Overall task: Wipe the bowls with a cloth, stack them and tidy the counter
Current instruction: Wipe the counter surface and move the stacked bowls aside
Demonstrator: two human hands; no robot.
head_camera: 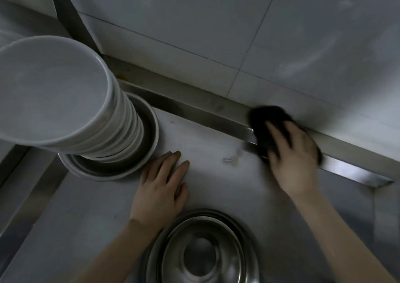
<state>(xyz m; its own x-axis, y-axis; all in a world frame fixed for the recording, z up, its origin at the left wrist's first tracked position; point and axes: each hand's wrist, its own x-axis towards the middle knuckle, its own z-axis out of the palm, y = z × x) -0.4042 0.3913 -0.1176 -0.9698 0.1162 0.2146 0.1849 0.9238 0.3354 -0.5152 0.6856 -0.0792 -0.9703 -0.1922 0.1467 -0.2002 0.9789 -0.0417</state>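
Observation:
A tall stack of white bowls (54, 92) stands at the left inside a shallow metal pan (149, 135). A nest of steel bowls (203, 252) sits at the near edge, between my forearms. My left hand (162, 187) lies flat on the steel counter (216, 144), fingers straight, just right of the pan. My right hand (292, 155) presses a dark cloth (268, 118) against the raised back lip of the counter; it is blurred.
A white tiled wall (238, 34) rises behind the counter's steel back lip (194, 107). A small wet smear (232, 157) marks the counter between my hands. A steel rail (32, 185) borders the counter on the left.

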